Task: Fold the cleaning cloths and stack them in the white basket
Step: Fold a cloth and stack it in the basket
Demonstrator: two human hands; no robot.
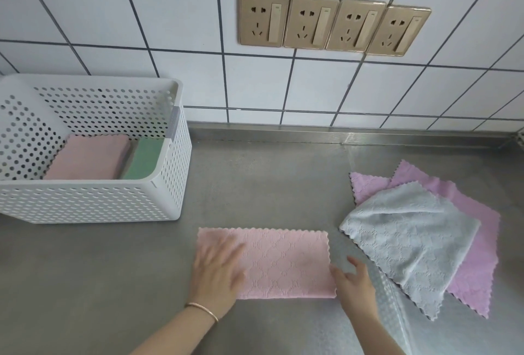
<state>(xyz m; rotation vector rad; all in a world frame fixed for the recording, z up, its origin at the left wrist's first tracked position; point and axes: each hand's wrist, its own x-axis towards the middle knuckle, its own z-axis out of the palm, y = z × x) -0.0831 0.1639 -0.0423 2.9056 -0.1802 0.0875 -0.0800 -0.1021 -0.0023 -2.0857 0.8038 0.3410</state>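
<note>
On grey metal desk, front centre: pink cloth folded to a long strip, lying flat. Left hand flat on its left end, fingers straight and spread, blurred; thin bangle on wrist. Right hand at strip's right edge, fingers loosely extended, touching the edge, gripping nothing visible. Back left: white basket, perforated, with folded pink cloth and folded green cloth side by side inside. Right: grey cloth unfolded, overlapping two lilac cloths. Behind: tiled wall, four gold sockets.
</note>
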